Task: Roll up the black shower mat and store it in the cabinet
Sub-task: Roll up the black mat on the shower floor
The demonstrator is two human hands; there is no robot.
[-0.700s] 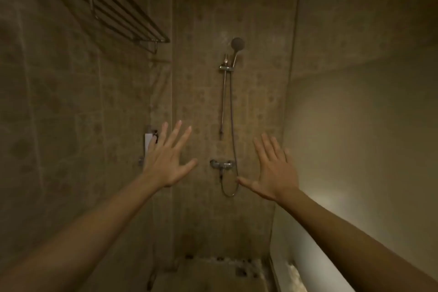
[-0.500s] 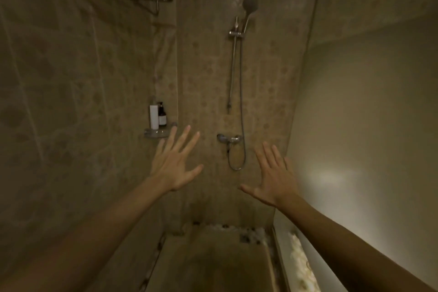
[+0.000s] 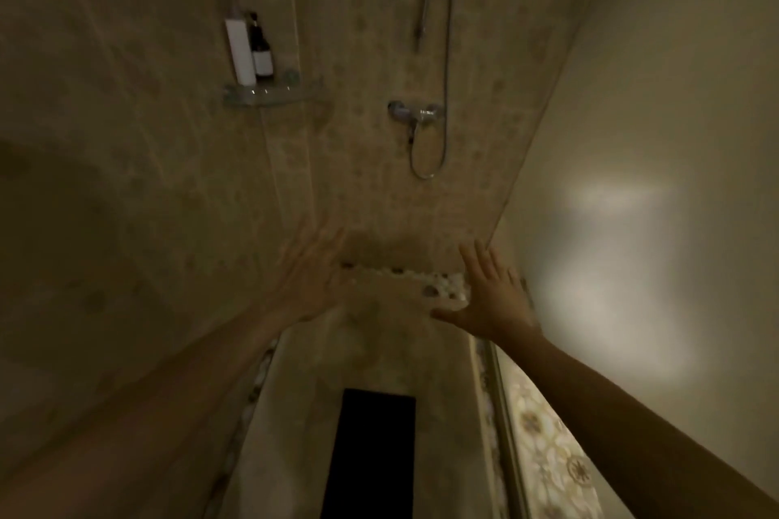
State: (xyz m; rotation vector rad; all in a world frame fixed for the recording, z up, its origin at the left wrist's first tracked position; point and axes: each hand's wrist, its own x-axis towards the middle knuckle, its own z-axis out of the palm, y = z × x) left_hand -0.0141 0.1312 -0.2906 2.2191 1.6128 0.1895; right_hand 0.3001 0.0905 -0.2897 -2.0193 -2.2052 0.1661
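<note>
The black shower mat [image 3: 373, 451] lies flat on the shower floor at the bottom middle, a long dark rectangle running off the lower edge. Both my arms are stretched out above it, well apart from it. My left hand [image 3: 310, 280] is blurred, fingers spread, holding nothing. My right hand [image 3: 491, 297] is open too, palm down with fingers apart, near the glass wall. No cabinet is in view.
A tiled shower stall, narrow. A corner shelf [image 3: 269, 93] holds a white bottle [image 3: 240, 53] and a dark bottle [image 3: 261, 51]. The mixer tap [image 3: 415, 114] and hose hang on the back wall. A frosted glass panel [image 3: 653, 181] closes the right side; a pebble strip [image 3: 438, 287] edges the floor.
The view has tipped down from the shower head to the floor, bringing the black mat into sight. Both open hands have lowered toward the floor.
</note>
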